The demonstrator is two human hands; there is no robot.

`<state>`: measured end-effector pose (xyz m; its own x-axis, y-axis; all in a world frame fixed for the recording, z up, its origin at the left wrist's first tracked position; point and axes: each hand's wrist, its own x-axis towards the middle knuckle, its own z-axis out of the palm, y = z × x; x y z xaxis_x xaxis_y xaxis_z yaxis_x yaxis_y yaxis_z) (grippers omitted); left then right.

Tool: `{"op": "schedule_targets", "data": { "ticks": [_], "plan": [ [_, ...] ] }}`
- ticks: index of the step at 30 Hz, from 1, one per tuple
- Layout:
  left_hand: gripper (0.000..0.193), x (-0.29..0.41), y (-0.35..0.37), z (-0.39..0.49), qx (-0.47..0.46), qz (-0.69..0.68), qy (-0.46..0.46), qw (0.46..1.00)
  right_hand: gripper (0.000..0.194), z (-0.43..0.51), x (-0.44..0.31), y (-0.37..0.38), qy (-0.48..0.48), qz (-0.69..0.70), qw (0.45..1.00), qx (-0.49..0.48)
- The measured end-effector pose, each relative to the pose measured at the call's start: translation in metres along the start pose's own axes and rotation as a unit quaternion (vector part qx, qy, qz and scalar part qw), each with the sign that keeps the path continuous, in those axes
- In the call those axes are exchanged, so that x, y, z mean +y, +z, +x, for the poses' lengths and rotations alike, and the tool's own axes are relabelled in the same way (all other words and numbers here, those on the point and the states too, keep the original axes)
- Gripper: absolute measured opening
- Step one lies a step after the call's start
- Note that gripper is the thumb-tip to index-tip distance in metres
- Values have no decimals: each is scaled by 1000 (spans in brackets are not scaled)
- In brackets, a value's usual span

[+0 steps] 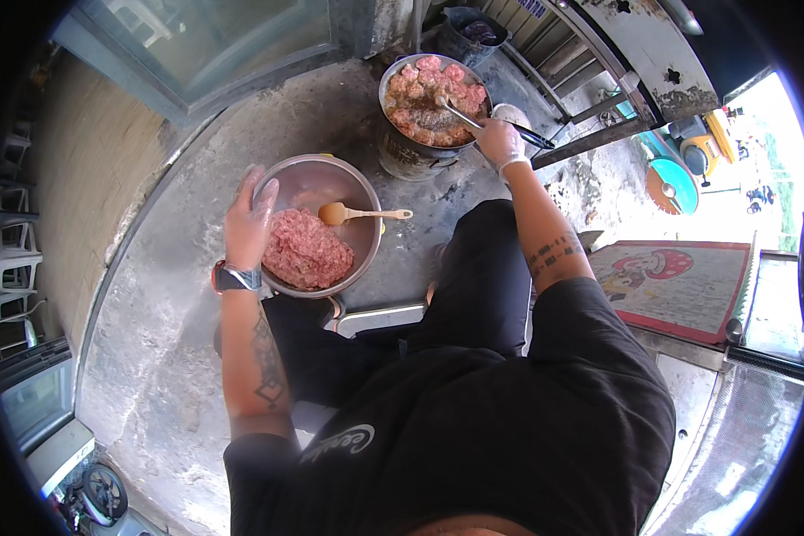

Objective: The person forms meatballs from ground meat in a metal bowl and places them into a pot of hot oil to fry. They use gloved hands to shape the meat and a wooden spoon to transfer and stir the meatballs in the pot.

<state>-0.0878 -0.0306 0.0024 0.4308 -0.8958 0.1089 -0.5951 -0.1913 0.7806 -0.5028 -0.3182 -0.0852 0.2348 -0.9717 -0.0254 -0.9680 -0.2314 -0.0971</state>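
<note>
My left hand (244, 224), in a clear glove, is at the left rim of a metal bowl (301, 181). Its fingers are apart; whether they touch the rim is unclear. Raw minced meat (308, 251) fills the lower left of the bowl. A spatula (338, 213) with an orange-brown head lies in it, its pale handle reaching over the right rim. Gloved too, my right hand (501, 142) grips a metal utensil (461, 115) with a black handle, perhaps tongs. Its tip is in a metal pot (412, 159) of liquid, among pink and browned meatballs (412, 82).
Behind the pot stands a dark bucket (472, 37). A slatted metal frame (566, 63) rises at the right, near a board with a mushroom picture (673, 288). A glass-panelled door (208, 50) is at upper left; stacked plastic stools (17, 261) are farther left.
</note>
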Motion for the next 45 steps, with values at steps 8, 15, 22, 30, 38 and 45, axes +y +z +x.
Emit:
{"op": "schedule_targets", "data": {
  "ticks": [8,15,22,30,38,45],
  "plan": [
    [51,-1,2,-1,-10,-20,-13,1000,34,-35,-31,-63,-47,-27,998,-23],
    [50,-1,3,-1,-6,-3,0,1000,26,-8,-37,-63,-36,-191,980,-32],
    [50,-3,2,-1,-3,-22,-9,1000,26,-13,-34,-50,-79,-156,985,-12],
    [53,-4,3,0,-12,-3,-3,1000,32,8,-26,-50,-30,-70,997,-23],
    [51,0,4,1,-7,17,-4,1000,36,45,-11,-15,193,428,852,-233],
    [51,2,2,1,-26,9,-16,999,15,67,11,36,31,378,915,-140]
  ]
}}
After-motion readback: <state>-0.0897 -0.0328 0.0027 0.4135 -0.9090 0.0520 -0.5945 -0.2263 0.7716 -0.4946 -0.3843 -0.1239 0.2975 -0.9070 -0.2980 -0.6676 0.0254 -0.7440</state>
